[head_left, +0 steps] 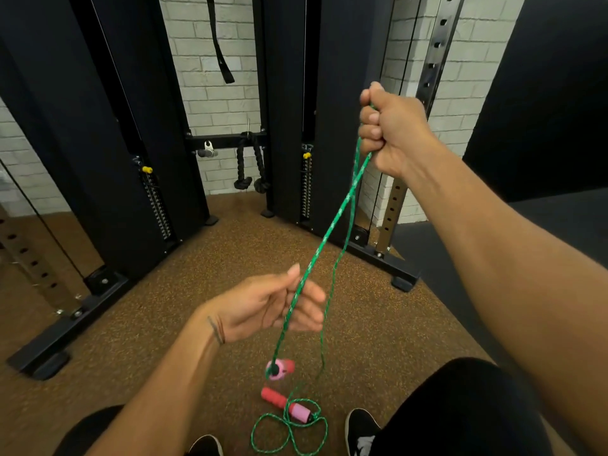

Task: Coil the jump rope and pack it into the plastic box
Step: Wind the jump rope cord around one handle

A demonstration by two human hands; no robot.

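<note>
A green jump rope (332, 225) hangs in two strands from my right hand (391, 133), which is raised high and closed in a fist around it. One strand runs through my left hand (273, 304), held lower with its fingers loosely curled around the rope. Below that hand a pink and red handle (280, 369) dangles in the air. The other red and pink handle (286, 404) lies on the floor between my feet, with loose rope loops (289, 432) around it. No plastic box is in view.
A black cable machine with weight stacks (158, 209) stands ahead on the brown speckled floor (197, 274). Its base feet (403, 281) stick out on the floor left and right. A black rope attachment (251, 166) hangs at the back. My shoes (360, 429) show at the bottom.
</note>
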